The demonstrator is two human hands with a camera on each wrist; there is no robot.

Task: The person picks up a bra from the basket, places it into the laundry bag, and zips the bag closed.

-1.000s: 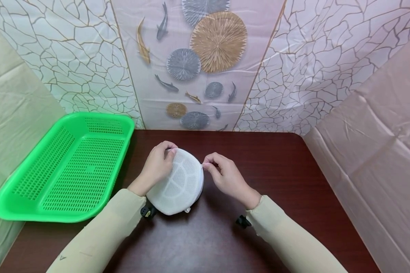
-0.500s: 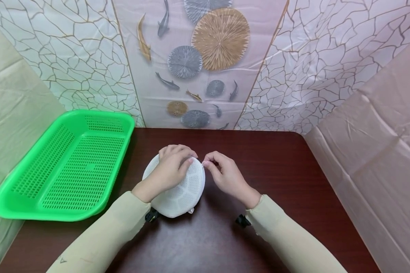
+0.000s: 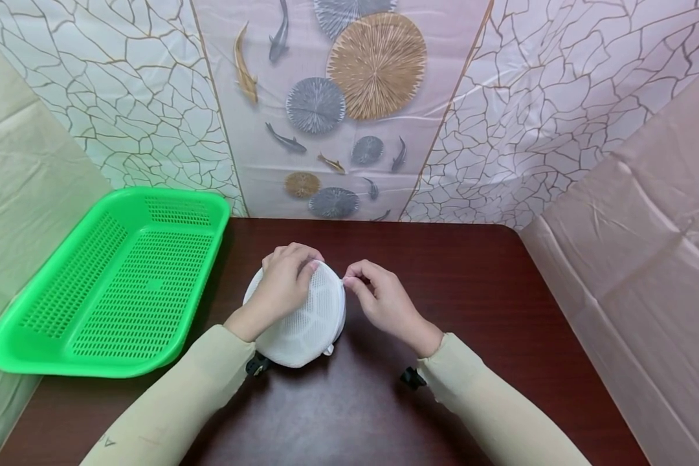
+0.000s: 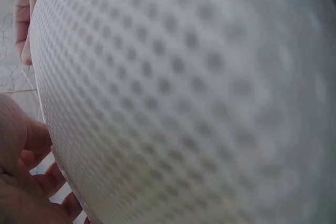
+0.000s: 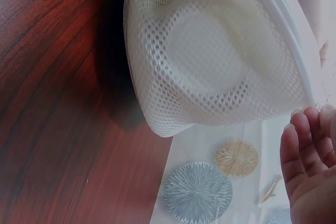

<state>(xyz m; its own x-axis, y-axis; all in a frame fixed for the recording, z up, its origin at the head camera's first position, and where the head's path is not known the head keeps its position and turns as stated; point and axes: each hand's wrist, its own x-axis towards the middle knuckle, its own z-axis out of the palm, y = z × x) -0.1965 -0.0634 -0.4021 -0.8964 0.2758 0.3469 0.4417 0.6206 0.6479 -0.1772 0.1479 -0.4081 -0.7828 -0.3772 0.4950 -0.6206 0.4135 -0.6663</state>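
Note:
A white, rounded mesh laundry bag [image 3: 317,310] is held tilted over the middle of the table, with a smooth zipper band [image 5: 286,22] along its rim. My left hand [image 3: 285,278] grips the upper rim, thumb on the mesh face and fingers over the far side. At the bag's right edge my right hand [image 3: 378,298] pinches a small piece by the zipper band; the fingertips hide what it is. A pale rounded form shows through the mesh in the right wrist view. The left wrist view is mostly filled by blurred mesh [image 4: 147,77].
A green perforated plastic basket [image 3: 195,310] stands at the left of the dark red-brown table [image 3: 460,285]. Behind the table hangs a patterned cloth [image 3: 349,162], and plain beige cloth [image 3: 635,259] borders the right side. A small tab hangs from the bag's lower edge.
My left hand has slid rightward along the bag's rim, then slightly back left. The bag has turned and shifted a little. My right hand keeps its pinch at nearly the same spot.

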